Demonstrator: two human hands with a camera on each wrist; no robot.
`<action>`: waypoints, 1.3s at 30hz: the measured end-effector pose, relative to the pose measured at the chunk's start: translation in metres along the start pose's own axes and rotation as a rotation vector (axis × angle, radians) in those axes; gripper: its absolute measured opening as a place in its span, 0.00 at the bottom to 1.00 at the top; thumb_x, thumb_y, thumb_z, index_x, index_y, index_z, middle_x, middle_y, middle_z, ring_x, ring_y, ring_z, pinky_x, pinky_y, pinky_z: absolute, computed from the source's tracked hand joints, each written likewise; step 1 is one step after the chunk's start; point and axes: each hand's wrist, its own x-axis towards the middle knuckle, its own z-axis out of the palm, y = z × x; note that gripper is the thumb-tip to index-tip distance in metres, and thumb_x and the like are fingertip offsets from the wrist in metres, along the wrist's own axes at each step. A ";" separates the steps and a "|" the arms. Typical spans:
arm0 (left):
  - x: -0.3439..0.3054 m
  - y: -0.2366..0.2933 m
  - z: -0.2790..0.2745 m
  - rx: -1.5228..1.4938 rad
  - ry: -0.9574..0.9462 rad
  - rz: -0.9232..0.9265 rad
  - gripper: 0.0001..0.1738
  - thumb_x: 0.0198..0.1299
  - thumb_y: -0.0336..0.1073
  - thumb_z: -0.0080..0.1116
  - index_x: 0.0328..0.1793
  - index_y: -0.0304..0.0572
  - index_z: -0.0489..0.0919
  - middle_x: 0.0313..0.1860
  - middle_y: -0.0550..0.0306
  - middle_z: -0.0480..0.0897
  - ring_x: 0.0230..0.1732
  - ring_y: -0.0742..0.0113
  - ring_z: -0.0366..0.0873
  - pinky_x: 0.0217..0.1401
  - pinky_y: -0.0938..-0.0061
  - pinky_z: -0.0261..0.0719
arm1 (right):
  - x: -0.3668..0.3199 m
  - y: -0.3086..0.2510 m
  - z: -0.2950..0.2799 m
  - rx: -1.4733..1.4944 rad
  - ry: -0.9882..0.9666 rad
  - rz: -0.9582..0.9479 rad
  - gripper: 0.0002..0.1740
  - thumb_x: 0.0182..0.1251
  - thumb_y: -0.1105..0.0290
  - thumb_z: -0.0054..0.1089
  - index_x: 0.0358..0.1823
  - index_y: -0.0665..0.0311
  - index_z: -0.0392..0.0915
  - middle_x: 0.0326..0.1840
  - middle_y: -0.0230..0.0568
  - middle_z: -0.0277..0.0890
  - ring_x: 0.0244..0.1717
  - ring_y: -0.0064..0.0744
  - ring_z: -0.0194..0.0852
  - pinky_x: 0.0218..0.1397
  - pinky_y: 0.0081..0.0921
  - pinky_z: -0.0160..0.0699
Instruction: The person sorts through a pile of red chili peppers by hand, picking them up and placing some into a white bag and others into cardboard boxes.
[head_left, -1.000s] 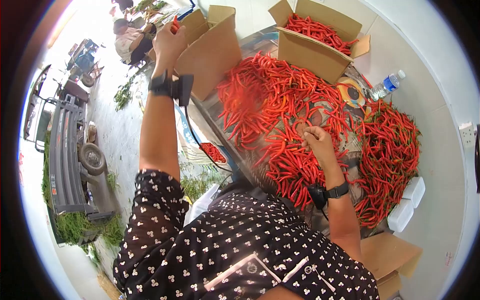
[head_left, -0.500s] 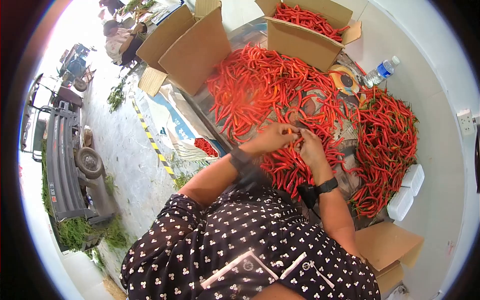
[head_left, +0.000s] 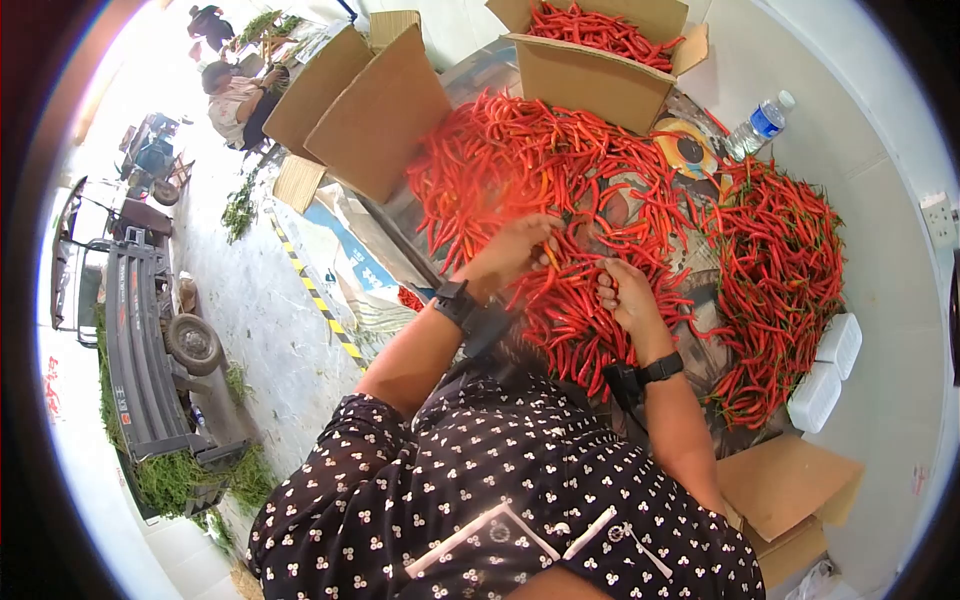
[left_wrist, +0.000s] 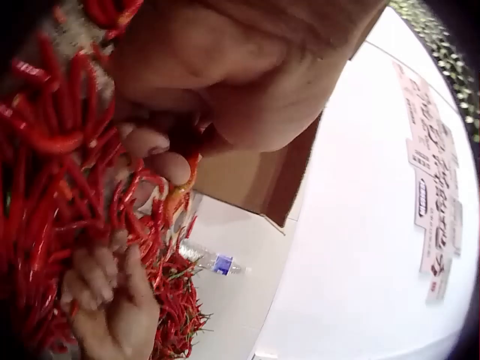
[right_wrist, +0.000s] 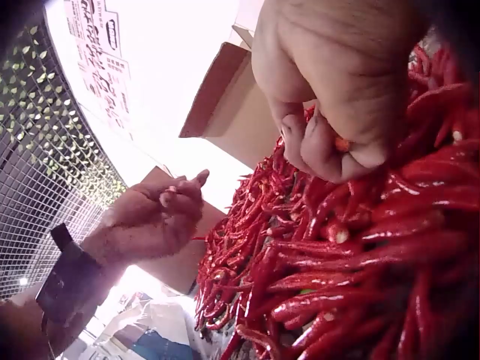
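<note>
Red chili peppers (head_left: pixel 590 330) lie in a broad loose heap in front of me. My left hand (head_left: pixel 513 252) is over the heap's near left part, its curled fingers holding an orange-red chili pepper (head_left: pixel 550 256). To its right, my right hand (head_left: pixel 632 300) pinches another chili; the blunt orange end (right_wrist: pixel 343 144) shows between thumb and finger in the right wrist view, the rest hidden by the hand. The two hands are apart, with heaped chilies between and below them.
An open cardboard box (head_left: pixel 380 125) stands at the back left, and another box (head_left: pixel 590 85) with chilies at the back. A second pile of green-stemmed chilies (head_left: pixel 780 290) lies right. Nearby are a water bottle (head_left: pixel 760 127), white containers (head_left: pixel 828 370) and a sack (head_left: pixel 350 245).
My left hand has come down from the back left box, met my right hand over the heap, then moved slightly left with an orange-red chili. My right hand stays over the heap.
</note>
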 end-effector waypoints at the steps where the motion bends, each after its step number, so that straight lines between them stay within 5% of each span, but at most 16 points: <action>1: -0.004 0.017 -0.004 0.151 0.072 0.119 0.14 0.65 0.36 0.43 0.53 0.40 0.72 0.26 0.64 0.74 0.24 0.78 0.72 0.25 0.83 0.70 | 0.000 -0.001 -0.003 -0.002 -0.008 -0.001 0.10 0.67 0.65 0.48 0.42 0.64 0.70 0.20 0.27 0.62 0.17 0.16 0.55 0.15 0.13 0.52; 4: -0.019 0.087 -0.020 0.418 0.396 0.483 0.11 0.63 0.35 0.46 0.47 0.39 0.74 0.24 0.62 0.75 0.20 0.76 0.70 0.21 0.81 0.69 | -0.003 -0.001 -0.004 0.055 0.036 -0.001 0.09 0.65 0.67 0.49 0.41 0.64 0.72 0.19 0.28 0.61 0.15 0.16 0.55 0.14 0.13 0.49; 5: -0.030 0.120 -0.026 0.698 0.588 0.733 0.09 0.61 0.33 0.47 0.42 0.37 0.76 0.25 0.61 0.76 0.21 0.75 0.71 0.23 0.80 0.70 | -0.003 0.000 -0.004 0.056 0.032 0.000 0.09 0.65 0.67 0.49 0.41 0.64 0.72 0.19 0.28 0.61 0.15 0.16 0.55 0.14 0.13 0.49; 6: -0.036 0.149 -0.032 0.541 0.718 0.778 0.10 0.60 0.33 0.48 0.40 0.36 0.77 0.26 0.58 0.77 0.23 0.73 0.73 0.25 0.78 0.72 | -0.003 0.000 -0.005 0.053 0.035 -0.002 0.08 0.65 0.67 0.50 0.41 0.64 0.71 0.19 0.28 0.62 0.15 0.17 0.55 0.14 0.13 0.49; 7: -0.045 0.173 -0.052 1.101 0.967 1.016 0.11 0.58 0.33 0.49 0.42 0.35 0.77 0.24 0.55 0.78 0.23 0.69 0.75 0.27 0.75 0.73 | -0.003 0.000 -0.006 0.051 0.039 -0.005 0.08 0.65 0.68 0.50 0.40 0.64 0.71 0.19 0.29 0.62 0.15 0.17 0.56 0.14 0.14 0.50; 9: -0.056 0.224 -0.079 0.805 1.198 0.904 0.12 0.56 0.34 0.51 0.44 0.37 0.76 0.40 0.50 0.79 0.36 0.61 0.78 0.35 0.68 0.75 | -0.003 -0.001 -0.004 0.054 0.054 -0.007 0.08 0.64 0.68 0.51 0.40 0.64 0.71 0.19 0.29 0.62 0.15 0.18 0.56 0.14 0.14 0.50; 10: -0.049 0.231 -0.103 0.805 1.197 0.905 0.12 0.56 0.34 0.51 0.44 0.37 0.76 0.40 0.50 0.79 0.36 0.61 0.78 0.35 0.68 0.75 | -0.003 -0.001 -0.003 0.055 0.066 -0.007 0.07 0.64 0.69 0.51 0.40 0.64 0.71 0.19 0.30 0.63 0.15 0.18 0.56 0.14 0.14 0.50; 12: -0.033 0.233 -0.145 1.675 1.768 1.036 0.15 0.51 0.33 0.52 0.45 0.38 0.77 0.42 0.49 0.78 0.42 0.54 0.75 0.42 0.63 0.74 | -0.001 0.001 -0.002 0.054 0.074 -0.008 0.07 0.64 0.69 0.51 0.39 0.64 0.71 0.19 0.30 0.63 0.15 0.19 0.56 0.14 0.14 0.50; 13: -0.036 0.228 -0.128 1.672 1.768 1.044 0.15 0.51 0.33 0.52 0.45 0.38 0.77 0.42 0.49 0.78 0.42 0.54 0.75 0.42 0.63 0.74 | 0.000 0.000 0.000 0.054 0.083 -0.014 0.07 0.64 0.69 0.51 0.39 0.64 0.71 0.18 0.30 0.63 0.14 0.19 0.56 0.13 0.14 0.51; 15: -0.030 0.202 -0.086 1.735 1.397 1.246 0.15 0.47 0.33 0.54 0.43 0.39 0.78 0.38 0.50 0.79 0.40 0.53 0.75 0.43 0.62 0.73 | 0.001 -0.001 0.002 0.052 0.094 -0.022 0.07 0.64 0.69 0.51 0.39 0.64 0.71 0.18 0.30 0.63 0.14 0.19 0.57 0.13 0.14 0.51; 18: 0.015 0.131 -0.070 1.629 0.744 0.972 0.06 0.47 0.35 0.53 0.30 0.44 0.78 0.34 0.51 0.77 0.37 0.52 0.74 0.37 0.59 0.72 | -0.001 0.001 0.002 0.015 0.096 -0.015 0.07 0.64 0.69 0.51 0.38 0.64 0.70 0.18 0.30 0.63 0.14 0.19 0.57 0.13 0.14 0.51; 21: 0.060 0.043 -0.060 1.687 0.386 0.779 0.06 0.47 0.33 0.52 0.32 0.43 0.77 0.33 0.51 0.76 0.37 0.52 0.74 0.37 0.60 0.71 | -0.001 0.000 0.003 -0.029 0.087 -0.022 0.07 0.64 0.68 0.50 0.38 0.64 0.70 0.18 0.30 0.62 0.14 0.19 0.57 0.12 0.14 0.50; 24: 0.070 0.000 -0.047 1.696 0.518 0.743 0.07 0.48 0.32 0.51 0.33 0.42 0.76 0.32 0.50 0.76 0.37 0.52 0.75 0.37 0.60 0.71 | -0.001 0.004 0.000 -0.060 0.089 -0.023 0.07 0.65 0.68 0.50 0.39 0.63 0.70 0.18 0.30 0.62 0.14 0.19 0.57 0.11 0.14 0.49; 34: 0.059 0.000 -0.041 1.784 0.420 0.752 0.08 0.45 0.34 0.54 0.31 0.40 0.75 0.29 0.50 0.76 0.35 0.52 0.76 0.35 0.60 0.72 | -0.002 0.003 0.001 -0.083 0.056 -0.021 0.06 0.65 0.68 0.49 0.39 0.63 0.70 0.18 0.29 0.62 0.14 0.18 0.57 0.12 0.13 0.49; 37: 0.069 0.013 -0.035 1.852 0.285 0.512 0.09 0.47 0.35 0.54 0.34 0.38 0.74 0.28 0.46 0.78 0.32 0.49 0.77 0.33 0.56 0.73 | -0.005 -0.002 0.002 -0.066 0.072 -0.025 0.07 0.65 0.68 0.49 0.38 0.63 0.70 0.18 0.28 0.63 0.14 0.17 0.58 0.13 0.12 0.49; 39: 0.076 0.023 -0.026 1.421 0.500 0.457 0.10 0.50 0.35 0.52 0.37 0.37 0.73 0.28 0.42 0.79 0.31 0.45 0.78 0.32 0.53 0.74 | -0.006 -0.004 0.002 -0.050 0.089 -0.016 0.07 0.66 0.68 0.49 0.38 0.63 0.70 0.18 0.28 0.63 0.14 0.17 0.57 0.14 0.12 0.50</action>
